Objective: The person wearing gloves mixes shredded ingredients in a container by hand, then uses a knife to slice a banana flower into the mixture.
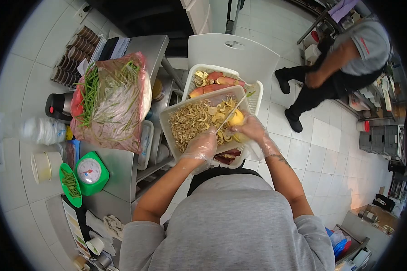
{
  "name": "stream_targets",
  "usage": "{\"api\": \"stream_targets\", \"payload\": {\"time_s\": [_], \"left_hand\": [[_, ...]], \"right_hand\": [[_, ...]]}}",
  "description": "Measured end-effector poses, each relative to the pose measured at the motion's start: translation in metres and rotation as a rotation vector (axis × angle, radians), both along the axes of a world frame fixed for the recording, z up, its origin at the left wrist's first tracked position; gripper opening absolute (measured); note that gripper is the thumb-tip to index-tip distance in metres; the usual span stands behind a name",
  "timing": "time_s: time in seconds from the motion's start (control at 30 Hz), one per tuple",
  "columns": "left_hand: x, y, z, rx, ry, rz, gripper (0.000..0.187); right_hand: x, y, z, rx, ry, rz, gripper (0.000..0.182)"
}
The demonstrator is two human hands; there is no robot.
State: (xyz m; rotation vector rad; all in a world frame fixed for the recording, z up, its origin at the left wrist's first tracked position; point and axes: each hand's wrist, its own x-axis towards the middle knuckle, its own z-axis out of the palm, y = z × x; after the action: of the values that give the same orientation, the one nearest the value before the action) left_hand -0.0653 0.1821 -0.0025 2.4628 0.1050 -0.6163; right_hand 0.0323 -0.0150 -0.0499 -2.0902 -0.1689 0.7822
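Note:
My left hand (202,145), in a clear plastic glove, is closed on a long thin knife (231,114) whose blade slants up to the right. In my gloved right hand (252,131) is a rounded yellow piece (236,118), which looks like a banana blossom heart. Both hands are over the near right part of a white plastic tub (165,121). Thin brownish florets (187,121) fill its left side, and pale yellow curved slices (219,116) lie on the right. The fingers partly hide the yellow piece and the knife's handle.
Beneath the tub, a white basket (257,97) holds reddish bracts (217,86); dark red pieces (228,156) show nearer me. On the steel table (115,174) at left are a bag of green stalks (115,104) and a green scale (92,173). Another person (348,63) stands at right.

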Motion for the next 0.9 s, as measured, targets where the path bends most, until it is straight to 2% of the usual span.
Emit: {"api": "stream_targets", "payload": {"time_s": [0.1,0.23,0.4,0.47,0.5,0.6,0.7,0.8,0.9], "left_hand": [[0.005,-0.004,-0.001,0.035,-0.01,0.107,0.025],[0.004,0.002,0.001,0.032,-0.056,0.039,0.024],[-0.012,0.0,-0.012,0.106,-0.133,-0.049,0.023],[-0.009,0.0,-0.032,0.127,-0.207,-0.007,0.026],[-0.004,-0.001,-0.031,0.108,-0.148,0.058,0.027],[0.011,-0.001,-0.024,0.045,0.005,0.185,0.03],[0.008,0.014,-0.022,-0.001,0.09,0.181,0.033],[-0.008,0.027,-0.038,-0.002,0.084,0.146,0.034],[-0.023,0.027,-0.046,0.013,0.056,0.151,0.034]], "right_hand": [[-0.007,0.007,0.001,-0.043,-0.151,0.067,0.074],[-0.005,0.012,0.014,-0.072,-0.08,0.051,0.079],[0.003,0.002,-0.027,0.096,0.064,0.006,0.086],[-0.001,0.01,-0.003,0.026,0.0,0.069,0.085],[-0.004,0.015,0.005,-0.008,-0.033,0.1,0.085],[-0.008,0.022,-0.016,0.005,-0.11,0.023,0.08],[-0.014,0.026,-0.024,-0.301,-0.383,0.018,0.078],[-0.011,0.024,-0.055,-0.318,-0.393,0.138,0.082],[-0.009,0.02,-0.064,-0.387,-0.238,0.264,0.084]]}}
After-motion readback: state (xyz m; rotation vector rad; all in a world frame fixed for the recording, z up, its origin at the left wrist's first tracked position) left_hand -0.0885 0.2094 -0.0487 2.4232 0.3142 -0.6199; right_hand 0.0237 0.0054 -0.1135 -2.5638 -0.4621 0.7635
